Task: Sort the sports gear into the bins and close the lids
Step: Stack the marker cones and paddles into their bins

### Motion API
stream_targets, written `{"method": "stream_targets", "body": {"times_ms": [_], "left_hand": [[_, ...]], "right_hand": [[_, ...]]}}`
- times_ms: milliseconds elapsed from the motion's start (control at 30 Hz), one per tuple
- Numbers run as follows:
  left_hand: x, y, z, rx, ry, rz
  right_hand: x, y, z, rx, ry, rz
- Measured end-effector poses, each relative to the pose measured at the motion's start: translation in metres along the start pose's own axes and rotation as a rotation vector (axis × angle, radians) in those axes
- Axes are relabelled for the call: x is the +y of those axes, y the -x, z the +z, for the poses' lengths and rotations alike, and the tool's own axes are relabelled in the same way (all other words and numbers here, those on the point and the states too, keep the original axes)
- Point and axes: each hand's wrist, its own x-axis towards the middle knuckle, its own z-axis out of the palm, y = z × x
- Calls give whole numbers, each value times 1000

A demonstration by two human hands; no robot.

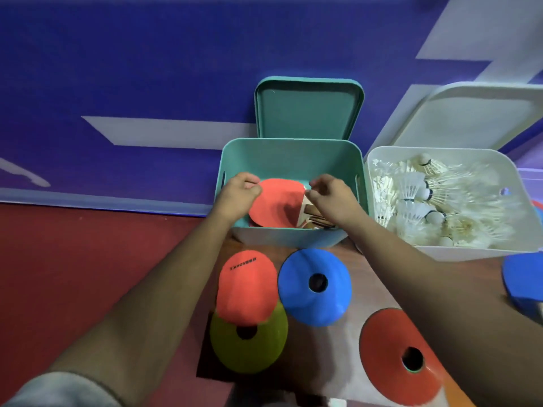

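Fingers [255, 184] of the left hand [239, 193] pinch the red paddle [274, 204], held in the green bin [291, 143] between them and the curled right hand [330, 192], grip unclear; best lay it flat.

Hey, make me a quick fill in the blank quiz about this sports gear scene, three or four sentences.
1. The left hand and right hand reach into the teal bin, which holds a paddle coloured ____.
2. The white bin is full of ____.
3. The teal lid and white lid both stand ____.
4. Another paddle lies partly over the ____ cone.
Missing words: red, shuttlecocks, open, green.
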Motion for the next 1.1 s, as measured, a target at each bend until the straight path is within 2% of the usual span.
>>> {"method": "stream_targets", "body": {"times_ms": [133, 200, 300, 433, 633, 733, 833, 1000, 1100], "left_hand": [[4, 77, -10, 143, 158, 48], [-5, 116, -7, 214, 213, 52], [-38, 163, 6, 238, 217, -22], [-89, 211, 33, 244, 83, -147], [-145, 253, 59, 363, 46, -419], [-166, 256, 60, 289, 95, -496], [-186, 254, 63, 231, 52, -537], [-258, 241, 71, 161, -6, -544], [-245, 250, 67, 163, -13, -562]], "right_hand": [[-4, 71, -12, 55, -250, -69], [6, 103, -12, 55, -285, -87], [37, 144, -5, -27, -195, -64], [80, 181, 5, -154, -33, -18], [95, 218, 52, -393, 45, 54], [93, 224, 86, -463, -29, 186], [93, 227, 114, -480, -216, 322], [132, 222, 163, -456, -442, 312], [116, 226, 157, -385, -568, 441]]}}
